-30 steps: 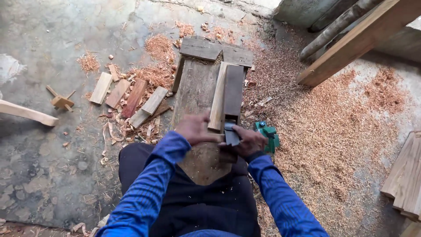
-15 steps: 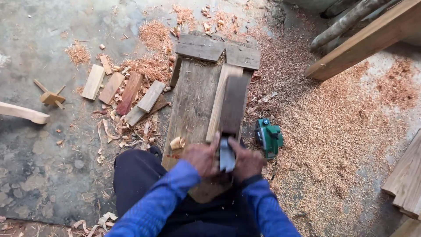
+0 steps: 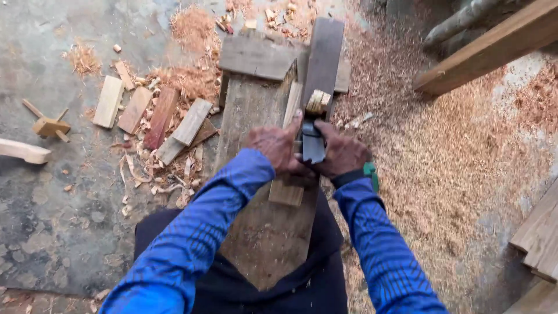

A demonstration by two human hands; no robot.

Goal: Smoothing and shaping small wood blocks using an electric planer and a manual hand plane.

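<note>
The fingers of the left hand (image 3: 278, 149) and of the right hand (image 3: 344, 153) are closed around a dark hand plane (image 3: 313, 142), one hand on each side of its body, thumbs pressed toward the middle. The plane sits on the edge of a dark wooden strip (image 3: 323, 58) that runs away from the person, and a pale curl of shaving (image 3: 317, 102) stands up just ahead of the plane's front. A paler strip (image 3: 292, 104) lies touching the dark one on its left. Both strips rest lengthwise on the surface (image 3: 250, 110), a low bench of rough grey planks with a crosspiece (image 3: 258, 58) at its far end; the person, in blue sleeves, sits astride its near end.

Around it the concrete floor (image 3: 46, 221) is grey and stained. To the left lie several short wood offcuts (image 3: 151, 113) among loose shavings, and further left a small wooden cross-shaped piece (image 3: 50, 125). To the right, sawdust (image 3: 465, 157) covers the floor thickly. A long timber beam (image 3: 494, 46) crosses the upper right corner, and stacked boards (image 3: 540, 232) show at the right edge.
</note>
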